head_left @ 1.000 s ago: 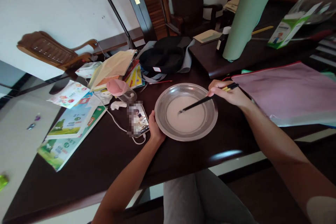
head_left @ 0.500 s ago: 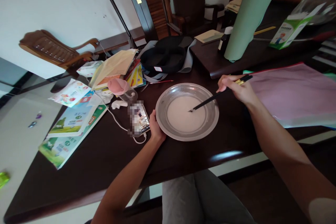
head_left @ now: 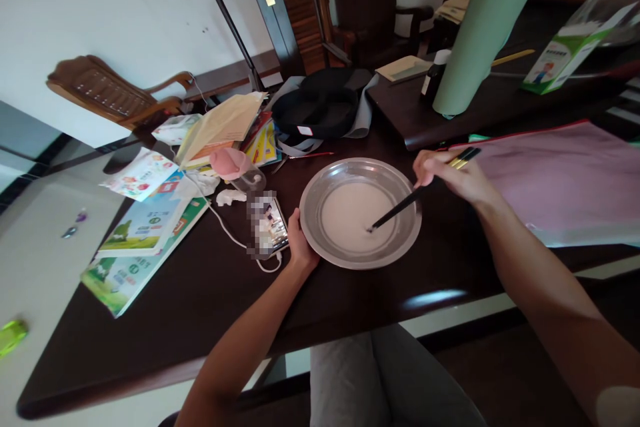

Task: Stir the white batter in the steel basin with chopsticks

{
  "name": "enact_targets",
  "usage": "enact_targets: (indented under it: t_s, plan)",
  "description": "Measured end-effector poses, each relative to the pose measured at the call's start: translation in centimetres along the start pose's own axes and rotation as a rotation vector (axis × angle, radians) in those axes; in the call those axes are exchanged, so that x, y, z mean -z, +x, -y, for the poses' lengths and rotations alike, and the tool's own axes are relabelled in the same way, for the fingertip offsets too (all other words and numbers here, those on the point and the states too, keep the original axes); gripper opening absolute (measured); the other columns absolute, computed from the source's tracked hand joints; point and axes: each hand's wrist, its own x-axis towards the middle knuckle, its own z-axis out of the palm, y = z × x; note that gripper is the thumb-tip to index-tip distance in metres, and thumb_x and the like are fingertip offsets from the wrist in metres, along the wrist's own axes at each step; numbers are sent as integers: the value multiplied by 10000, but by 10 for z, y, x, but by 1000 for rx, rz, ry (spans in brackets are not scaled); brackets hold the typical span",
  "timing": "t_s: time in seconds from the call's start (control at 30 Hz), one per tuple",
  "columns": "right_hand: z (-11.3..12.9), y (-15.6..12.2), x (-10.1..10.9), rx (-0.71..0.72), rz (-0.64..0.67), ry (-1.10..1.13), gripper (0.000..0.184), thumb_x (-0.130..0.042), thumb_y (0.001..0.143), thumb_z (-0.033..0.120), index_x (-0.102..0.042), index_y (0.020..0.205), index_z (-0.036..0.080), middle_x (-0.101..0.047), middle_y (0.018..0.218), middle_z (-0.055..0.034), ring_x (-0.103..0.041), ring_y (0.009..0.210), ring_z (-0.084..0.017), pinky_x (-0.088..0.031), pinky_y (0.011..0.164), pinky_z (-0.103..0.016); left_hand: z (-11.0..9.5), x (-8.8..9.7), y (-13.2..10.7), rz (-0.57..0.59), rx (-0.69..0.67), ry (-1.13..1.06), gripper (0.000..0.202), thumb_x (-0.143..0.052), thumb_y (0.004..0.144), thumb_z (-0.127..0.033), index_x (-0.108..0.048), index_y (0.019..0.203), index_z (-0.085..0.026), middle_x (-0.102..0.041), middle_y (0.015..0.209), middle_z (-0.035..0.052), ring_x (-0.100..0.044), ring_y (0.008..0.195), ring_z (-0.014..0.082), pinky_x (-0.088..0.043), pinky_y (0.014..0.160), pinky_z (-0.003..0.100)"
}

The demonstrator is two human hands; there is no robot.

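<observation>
A round metal plate [head_left: 407, 203] holding a pale liquid sits on the dark wooden table [head_left: 200, 293] in front of me. My left hand [head_left: 299, 243] grips the plate's left rim. My right hand [head_left: 450, 177] holds a pair of black chopsticks [head_left: 420, 192] by their gold-tipped ends. Their tips dip into the liquid near the plate's right side.
A phone [head_left: 267, 227] on a white cable lies just left of the plate. Books [head_left: 145, 240], papers and a pink-lidded cup [head_left: 235, 170] crowd the left. A black bag [head_left: 315, 110] lies behind the plate, a green flask [head_left: 475, 33] on a raised ledge, a pink folder [head_left: 565, 173] at right.
The chopstick tips have swept from the plate's left-centre to its lower right, my right hand shifting slightly right. My left hand stays on the rim.
</observation>
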Motion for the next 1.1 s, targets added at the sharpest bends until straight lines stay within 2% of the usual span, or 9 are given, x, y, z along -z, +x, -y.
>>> enact_targets:
  t_s: [0.1,0.3,0.37,0.5,0.6,0.7,0.9,1.03,1.1]
  plan:
    - [3,1,-8,-19,122,-81,455,-781,948,651,-831,732,254,-749,798,-60,-679,798,-217,-500,759,-370,0,0,0,2,-5,-6,340,-803,789,-568,-791,826,-230,-838,885,54,-799,1118,339,-623,967,417]
    - [4,1,4,12,-169,-64,549,-792,921,687,-753,609,237,-681,686,-60,-631,714,-215,-488,748,-394,-1,0,0,-14,3,-4,322,-801,792,-548,-783,823,-228,-842,911,63,-791,1150,347,-626,972,419]
    - [5,-1,3,12,-109,-27,559,-781,937,672,-737,589,236,-672,662,-60,-625,704,-217,-485,717,-391,-1,1,1,-7,-1,-5,331,-812,785,-559,-780,810,-230,-836,885,55,-794,1130,340,-621,970,411]
    - [5,0,-8,3,131,-100,475,-768,952,654,-821,721,242,-764,788,-67,-691,786,-219,-513,750,-367,-1,0,0,6,-4,-14,332,-819,783,-564,-774,810,-236,-823,835,34,-795,1109,321,-609,986,400]
    - [1,2,-6,7,7,-150,472,-781,936,666,-830,732,244,-767,801,-55,-694,780,-208,-508,767,-354,-2,-3,-2,-5,32,-42,320,-797,796,-546,-777,810,-228,-819,813,36,-795,1109,324,-602,1006,408]
    - [0,1,3,22,-148,-45,517,-795,936,647,-773,630,231,-702,689,-34,-656,704,-192,-495,724,-344,-3,-8,-5,-59,82,-54,327,-731,826,-530,-789,790,-210,-812,783,52,-798,1101,341,-609,1002,426]
    - [4,0,-8,-1,119,-94,455,-779,957,631,-832,728,241,-767,784,-55,-696,785,-204,-512,760,-347,-2,-5,-3,-34,53,-19,352,-763,805,-566,-784,802,-215,-829,832,54,-791,1139,353,-608,1019,436]
    - [0,1,-1,-12,-108,-128,501,-782,943,665,-808,703,225,-737,764,-47,-682,765,-189,-493,775,-348,-1,0,0,13,27,-18,341,-792,794,-563,-785,814,-223,-840,873,59,-785,1167,344,-603,1030,422]
    - [-1,0,3,0,-160,-52,553,-785,930,684,-759,633,218,-696,694,-41,-647,714,-191,-491,733,-353,0,1,1,25,22,-30,335,-800,791,-553,-792,827,-220,-843,887,64,-784,1174,344,-601,1033,419]
